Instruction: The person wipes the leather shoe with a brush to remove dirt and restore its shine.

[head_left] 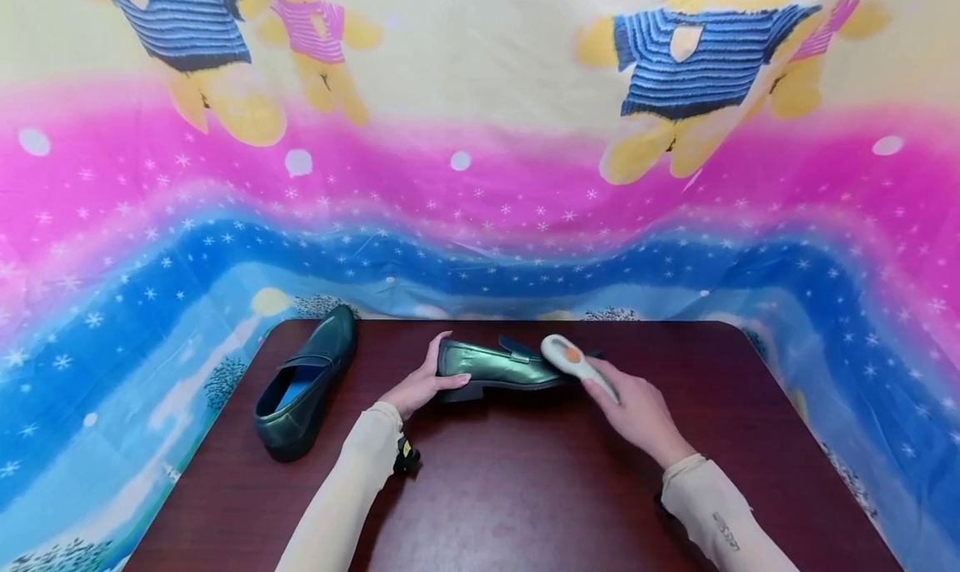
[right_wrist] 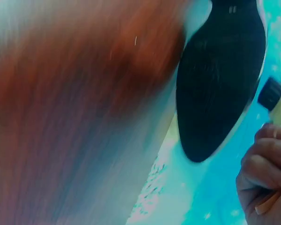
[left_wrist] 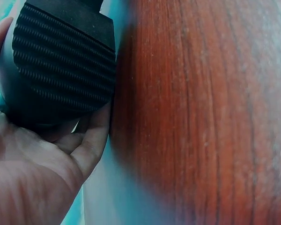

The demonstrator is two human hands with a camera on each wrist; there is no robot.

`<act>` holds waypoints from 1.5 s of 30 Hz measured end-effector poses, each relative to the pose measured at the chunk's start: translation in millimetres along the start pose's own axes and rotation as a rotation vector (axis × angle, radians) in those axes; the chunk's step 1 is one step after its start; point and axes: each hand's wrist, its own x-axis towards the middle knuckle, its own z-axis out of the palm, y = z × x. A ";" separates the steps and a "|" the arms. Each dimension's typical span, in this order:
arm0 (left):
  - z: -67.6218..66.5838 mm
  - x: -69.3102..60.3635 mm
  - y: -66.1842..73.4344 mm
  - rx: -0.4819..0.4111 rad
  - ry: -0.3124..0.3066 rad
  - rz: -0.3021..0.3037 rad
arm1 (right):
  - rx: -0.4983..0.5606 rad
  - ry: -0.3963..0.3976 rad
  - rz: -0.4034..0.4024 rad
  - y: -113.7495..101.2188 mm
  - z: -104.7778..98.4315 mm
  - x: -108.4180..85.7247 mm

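My left hand (head_left: 416, 388) grips a shiny dark green loafer (head_left: 487, 368) by the heel, thumb on its near side. The toe points right, and the ridged heel block (left_wrist: 65, 61) fills the upper left of the left wrist view. Its smooth black sole (right_wrist: 220, 75) shows in the right wrist view. My right hand (head_left: 637, 409) holds a pale-handled brush (head_left: 558, 355) with an orange spot, over the toe end. Dark bristles (right_wrist: 270, 93) show beside the sole in the right wrist view; whether they touch the shoe I cannot tell.
A second dark green loafer (head_left: 307, 384) with a blue insole stands at the table's left side, toe toward the back. The reddish-brown table (head_left: 495, 489) has rounded back corners. Behind it hangs a printed cloth (head_left: 465, 197) with bears and snowflakes.
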 end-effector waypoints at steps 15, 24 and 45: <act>0.4 1.6 1.1 -0.019 -0.002 -0.009 | -0.054 0.078 0.154 48.4 -7.9 1.7; 0.5 2.5 -0.8 -0.033 -0.008 -0.003 | -0.007 0.029 0.152 35.8 -17.0 7.4; 3.1 0.2 -1.3 -0.030 0.024 0.014 | -0.032 -0.033 0.219 23.5 -11.6 8.7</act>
